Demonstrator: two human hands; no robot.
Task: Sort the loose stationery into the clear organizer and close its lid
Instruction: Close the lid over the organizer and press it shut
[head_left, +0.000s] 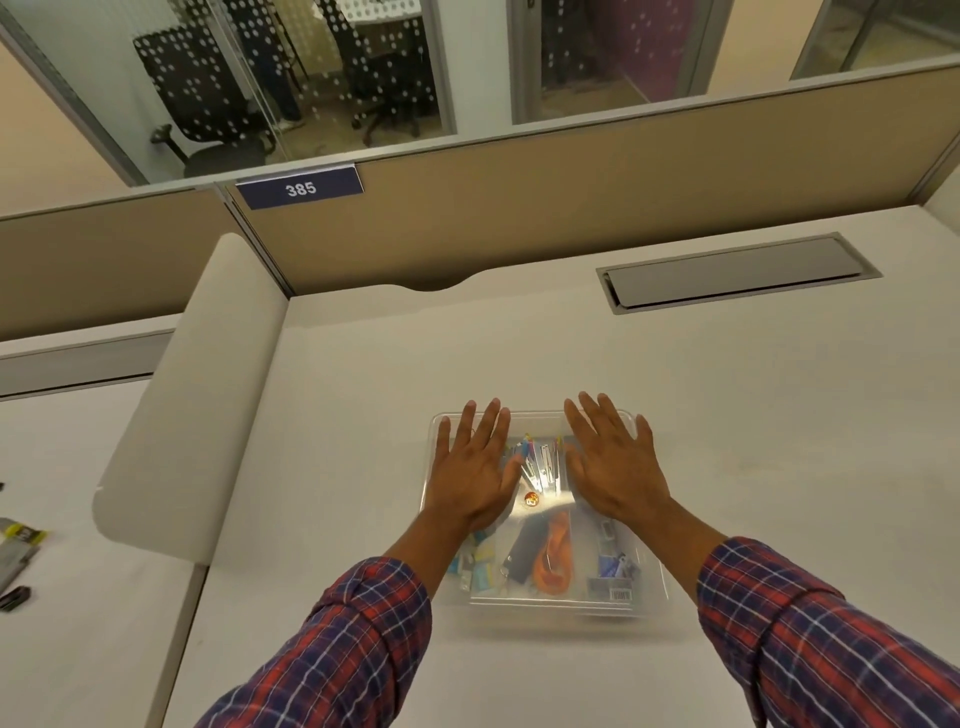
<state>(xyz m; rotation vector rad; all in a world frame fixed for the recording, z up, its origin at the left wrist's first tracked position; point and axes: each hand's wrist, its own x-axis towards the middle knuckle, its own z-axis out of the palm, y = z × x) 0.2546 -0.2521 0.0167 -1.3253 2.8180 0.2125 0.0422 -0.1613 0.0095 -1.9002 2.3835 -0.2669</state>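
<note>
The clear organizer (647, 597) lies on the white desk, its transparent lid down over it. Through the lid I see stationery: pens and metal clips (543, 460) at the far middle, an orange item (557, 558) beside a dark flat piece (525, 551), small blue and white items at the near corners. My left hand (475, 467) rests flat on the lid's far left part, fingers spread. Flat on the far right part lies my right hand (610, 465), fingers also apart. Neither hand holds anything.
A white rounded divider panel (192, 395) stands to the left of the desk. Beyond it on the neighbouring desk lie dark and grey items (15, 561). A grey cable hatch (737, 273) is set in the desk at the far right. A tan partition runs along the back.
</note>
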